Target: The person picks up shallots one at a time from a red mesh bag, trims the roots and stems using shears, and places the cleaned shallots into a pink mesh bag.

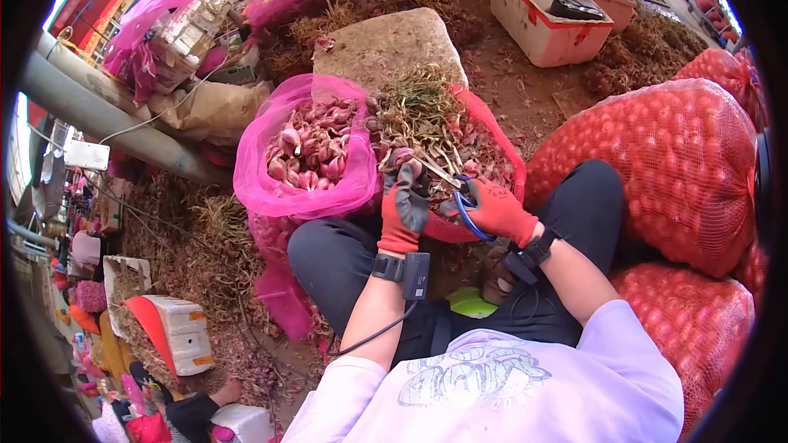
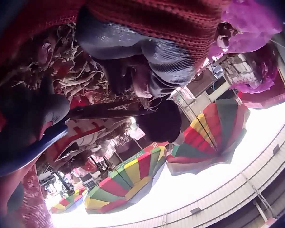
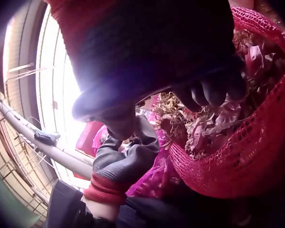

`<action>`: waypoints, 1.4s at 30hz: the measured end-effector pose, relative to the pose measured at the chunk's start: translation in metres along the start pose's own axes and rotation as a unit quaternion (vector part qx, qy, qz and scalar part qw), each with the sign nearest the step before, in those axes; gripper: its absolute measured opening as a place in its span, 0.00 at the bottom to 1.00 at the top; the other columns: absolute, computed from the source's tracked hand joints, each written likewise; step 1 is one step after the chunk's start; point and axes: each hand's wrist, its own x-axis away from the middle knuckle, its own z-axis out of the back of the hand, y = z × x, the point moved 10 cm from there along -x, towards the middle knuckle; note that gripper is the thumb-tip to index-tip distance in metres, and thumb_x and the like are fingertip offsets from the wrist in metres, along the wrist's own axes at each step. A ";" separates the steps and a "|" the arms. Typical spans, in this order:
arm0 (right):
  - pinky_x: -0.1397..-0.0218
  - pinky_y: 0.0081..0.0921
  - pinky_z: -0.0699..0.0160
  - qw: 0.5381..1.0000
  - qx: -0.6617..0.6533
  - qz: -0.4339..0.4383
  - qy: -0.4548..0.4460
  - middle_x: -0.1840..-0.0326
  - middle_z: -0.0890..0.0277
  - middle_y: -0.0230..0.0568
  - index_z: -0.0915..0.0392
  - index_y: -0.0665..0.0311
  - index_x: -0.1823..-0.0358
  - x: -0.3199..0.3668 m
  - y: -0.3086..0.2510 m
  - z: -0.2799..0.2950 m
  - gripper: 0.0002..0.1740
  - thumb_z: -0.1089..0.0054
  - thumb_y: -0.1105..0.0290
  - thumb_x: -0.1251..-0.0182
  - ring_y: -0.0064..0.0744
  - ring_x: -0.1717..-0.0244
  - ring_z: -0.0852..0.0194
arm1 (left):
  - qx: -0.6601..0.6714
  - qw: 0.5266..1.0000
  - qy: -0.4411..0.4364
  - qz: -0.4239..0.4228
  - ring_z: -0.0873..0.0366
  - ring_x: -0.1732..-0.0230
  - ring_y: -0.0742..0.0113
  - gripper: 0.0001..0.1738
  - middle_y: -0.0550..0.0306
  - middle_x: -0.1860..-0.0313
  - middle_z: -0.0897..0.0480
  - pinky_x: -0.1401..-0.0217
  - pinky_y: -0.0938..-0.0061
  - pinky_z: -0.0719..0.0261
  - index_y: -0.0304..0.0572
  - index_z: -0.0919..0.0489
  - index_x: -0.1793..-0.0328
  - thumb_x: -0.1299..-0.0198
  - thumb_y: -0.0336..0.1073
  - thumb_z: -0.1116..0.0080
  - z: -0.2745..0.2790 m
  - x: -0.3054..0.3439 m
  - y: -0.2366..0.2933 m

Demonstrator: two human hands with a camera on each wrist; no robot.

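My gloved left hand [image 1: 404, 207] pinches a shallot [image 1: 402, 157] between thumb and fingers. In my gloved right hand [image 1: 502, 213] is a pair of scissors with blue handles [image 1: 468, 215], whose blades [image 1: 439, 171] point at the shallot. The left wrist view shows a scissor blade [image 2: 107, 110] right by the left fingertips [image 2: 164, 78]. Under the hands, a red mesh bag [image 1: 510, 141] holds loose skins and trimmings, with dried stems [image 1: 423, 102] heaped at its far side. Left of it, shallots [image 1: 308, 152] lie in a pink mesh bag [image 1: 254, 156].
Full red mesh sacks [image 1: 640, 160] stand close on my right. A pale block [image 1: 390, 45] lies beyond the stems, and a foam box [image 1: 550, 29] stands farther right. A thick pipe [image 1: 123, 111] runs along the left. Stalks cover the ground beside my left knee.
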 end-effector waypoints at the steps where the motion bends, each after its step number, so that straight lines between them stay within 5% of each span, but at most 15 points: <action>1: 0.52 0.39 0.29 1.000 0.005 0.003 0.012 0.61 0.25 0.52 0.26 0.67 0.56 -0.001 0.001 -0.001 0.33 0.39 0.41 0.45 0.51 0.55 0.26 | -0.017 1.000 -0.016 0.010 0.23 0.49 0.72 0.12 0.60 0.51 0.20 0.42 0.73 0.25 0.41 0.24 0.47 0.34 0.35 0.46 -0.008 0.002 -0.004; 9: 0.57 0.42 0.26 0.999 0.024 -0.036 -0.006 0.68 0.23 0.55 0.24 0.69 0.62 0.000 0.002 -0.001 0.31 0.45 0.42 0.41 0.52 0.62 0.22 | -0.220 0.970 -0.075 -0.069 0.25 0.45 0.72 0.15 0.57 0.45 0.22 0.38 0.76 0.30 0.41 0.29 0.39 0.31 0.32 0.51 -0.031 0.014 0.000; 13: 0.60 0.42 0.25 1.000 0.007 -0.025 0.009 0.75 0.23 0.55 0.22 0.69 0.67 -0.007 0.008 -0.005 0.30 0.45 0.43 0.40 0.53 0.67 0.21 | -0.120 0.990 -0.038 -0.070 0.25 0.44 0.68 0.16 0.56 0.44 0.22 0.40 0.72 0.27 0.40 0.28 0.40 0.31 0.34 0.51 -0.022 0.009 -0.001; 16: 0.60 0.42 0.25 0.995 -0.102 0.001 -0.018 0.74 0.23 0.55 0.21 0.69 0.68 -0.010 0.005 -0.012 0.31 0.45 0.42 0.41 0.53 0.66 0.21 | -0.110 0.993 -0.023 -0.033 0.26 0.43 0.65 0.17 0.56 0.43 0.23 0.39 0.71 0.26 0.37 0.28 0.38 0.32 0.33 0.50 0.001 -0.003 -0.005; 18: 0.57 0.42 0.25 0.994 -0.100 -0.033 -0.033 0.70 0.22 0.57 0.22 0.69 0.64 -0.008 0.001 -0.003 0.33 0.45 0.39 0.42 0.53 0.62 0.21 | -0.083 0.996 -0.020 0.024 0.26 0.42 0.65 0.18 0.55 0.43 0.23 0.39 0.71 0.26 0.36 0.29 0.38 0.33 0.33 0.48 0.010 -0.006 -0.011; 21: 0.56 0.41 0.26 0.997 -0.069 -0.043 -0.021 0.64 0.22 0.56 0.25 0.67 0.58 -0.005 0.006 -0.008 0.33 0.42 0.40 0.43 0.53 0.59 0.22 | -0.156 0.985 -0.072 0.000 0.28 0.40 0.66 0.20 0.55 0.41 0.25 0.39 0.73 0.28 0.35 0.29 0.38 0.34 0.32 0.46 -0.001 -0.007 -0.003; 24: 0.55 0.41 0.27 0.997 -0.035 -0.056 -0.048 0.59 0.23 0.57 0.29 0.65 0.53 -0.002 0.012 -0.019 0.34 0.42 0.38 0.44 0.53 0.56 0.23 | -0.336 0.927 -0.093 -0.138 0.31 0.38 0.68 0.20 0.55 0.39 0.27 0.38 0.73 0.30 0.33 0.29 0.38 0.33 0.33 0.48 -0.027 0.014 0.011; 26: 0.55 0.40 0.27 0.997 -0.047 -0.042 -0.033 0.60 0.23 0.56 0.28 0.65 0.55 0.000 0.006 -0.013 0.35 0.44 0.37 0.43 0.52 0.57 0.23 | -0.485 0.837 -0.131 -0.216 0.32 0.37 0.69 0.20 0.55 0.39 0.28 0.37 0.74 0.30 0.34 0.31 0.36 0.32 0.31 0.50 -0.042 0.023 0.016; 28: 0.53 0.40 0.27 0.996 -0.060 -0.047 -0.043 0.61 0.23 0.58 0.26 0.69 0.58 -0.001 0.009 -0.016 0.39 0.47 0.33 0.44 0.53 0.55 0.23 | -0.461 0.853 -0.137 -0.202 0.31 0.38 0.69 0.20 0.56 0.39 0.28 0.37 0.74 0.29 0.38 0.31 0.35 0.33 0.30 0.50 -0.041 0.021 0.014; 31: 0.54 0.41 0.26 0.997 -0.056 -0.040 -0.033 0.65 0.22 0.59 0.23 0.70 0.65 -0.008 0.013 -0.015 0.40 0.48 0.32 0.43 0.53 0.57 0.22 | -0.150 0.985 -0.082 -0.030 0.28 0.42 0.70 0.20 0.58 0.40 0.29 0.41 0.75 0.26 0.46 0.31 0.36 0.35 0.28 0.48 -0.020 0.008 -0.006; 35: 0.56 0.43 0.26 0.997 -0.061 -0.038 -0.010 0.68 0.22 0.58 0.20 0.68 0.72 -0.011 0.016 -0.010 0.37 0.49 0.34 0.42 0.54 0.61 0.21 | -0.059 0.994 -0.090 -0.001 0.25 0.47 0.71 0.17 0.62 0.48 0.24 0.41 0.73 0.26 0.44 0.30 0.39 0.34 0.29 0.49 -0.025 0.003 -0.005; 40: 0.52 0.41 0.25 0.995 -0.073 -0.061 -0.034 0.61 0.21 0.57 0.27 0.66 0.47 -0.010 0.027 0.003 0.39 0.50 0.35 0.40 0.50 0.55 0.21 | 0.063 0.990 0.036 0.122 0.25 0.68 0.69 0.14 0.61 0.64 0.20 0.69 0.76 0.23 0.46 0.24 0.53 0.33 0.47 0.49 -0.006 0.000 -0.013; 42: 0.53 0.41 0.26 0.998 -0.062 0.005 0.023 0.61 0.21 0.55 0.26 0.66 0.51 -0.005 0.008 0.017 0.35 0.46 0.39 0.40 0.52 0.57 0.22 | 0.078 0.980 0.058 0.174 0.26 0.70 0.70 0.16 0.62 0.64 0.21 0.70 0.77 0.23 0.47 0.24 0.54 0.33 0.50 0.50 0.006 0.001 -0.020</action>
